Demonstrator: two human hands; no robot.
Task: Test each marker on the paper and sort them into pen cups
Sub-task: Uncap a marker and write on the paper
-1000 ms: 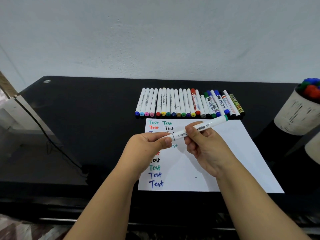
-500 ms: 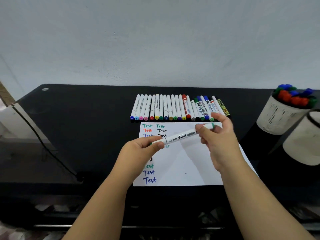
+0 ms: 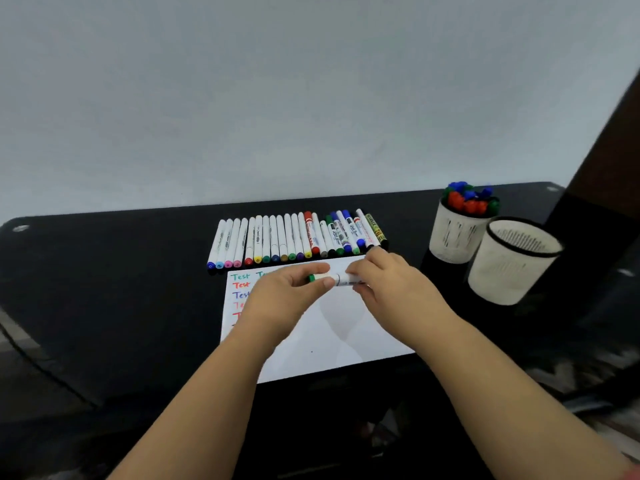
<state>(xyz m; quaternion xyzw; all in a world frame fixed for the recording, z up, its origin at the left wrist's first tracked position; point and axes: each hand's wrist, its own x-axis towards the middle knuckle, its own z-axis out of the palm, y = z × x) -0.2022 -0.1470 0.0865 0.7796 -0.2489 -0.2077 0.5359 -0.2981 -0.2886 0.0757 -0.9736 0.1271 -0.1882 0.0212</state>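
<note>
Both hands hold the marker (image 3: 337, 279) level above the paper (image 3: 346, 327); left hand (image 3: 291, 299) pinches its green cap, right hand (image 3: 388, 285) clamps the barrel; light, rigid, likely slick, best gripped mid-barrel.

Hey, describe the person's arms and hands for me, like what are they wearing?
Both forearms are bare as far as the picture shows. The left hand and right hand wear no gloves, and no rings, watch or bracelet show. A small patch of reddish fabric shows at the bottom right corner, possibly clothing; it is too cropped to tell.
</note>
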